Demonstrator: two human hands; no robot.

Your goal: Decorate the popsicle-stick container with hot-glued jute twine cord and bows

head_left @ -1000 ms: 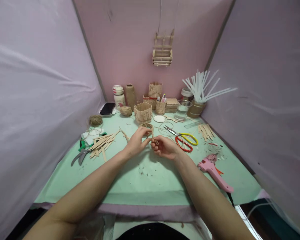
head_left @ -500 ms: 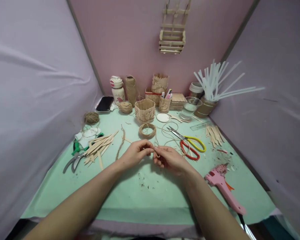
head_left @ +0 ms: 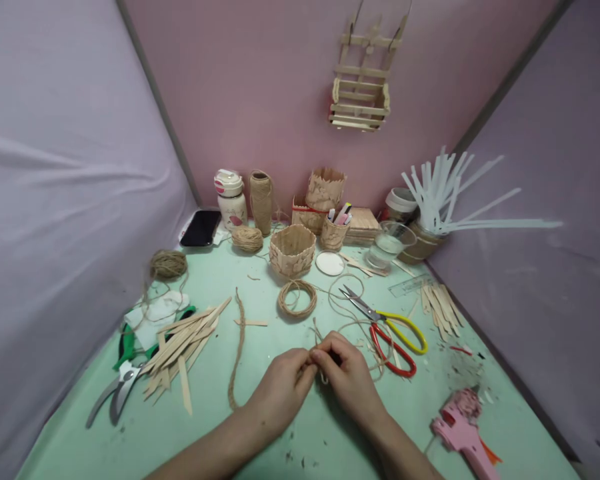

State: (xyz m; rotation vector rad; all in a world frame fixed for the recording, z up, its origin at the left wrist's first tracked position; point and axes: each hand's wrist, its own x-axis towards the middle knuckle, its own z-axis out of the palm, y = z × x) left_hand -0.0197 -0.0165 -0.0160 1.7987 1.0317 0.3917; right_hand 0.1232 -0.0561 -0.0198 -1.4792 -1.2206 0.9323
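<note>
Both hands meet over the front middle of the table, fingertips close together on a piece of twine (head_left: 323, 377). My left hand (head_left: 286, 383) is closed in a pinch on it. My right hand (head_left: 347, 370) pinches it from the other side, and a small loop hangs below the fingers. Loose ends of the twine stick up above the knuckles. Just behind lies a coil of twine (head_left: 297, 299). To the left a braided length of twine (head_left: 238, 347) rests on the table. Scissors (head_left: 380, 323) with red and yellow handles lie right of my right hand.
Wooden sticks (head_left: 187, 347) and pruning shears (head_left: 123, 387) lie left. A pink glue gun (head_left: 463, 427) sits at front right. Behind stand a stick-sided basket (head_left: 293, 252), a bowl of water (head_left: 387, 247), a bottle (head_left: 230, 200) and a jar of white glue sticks (head_left: 425, 240).
The view has tilted up, so everything sits lower in it. Both hands have turned, with the right hand now knuckles-up, fingers still pinching the twine.
</note>
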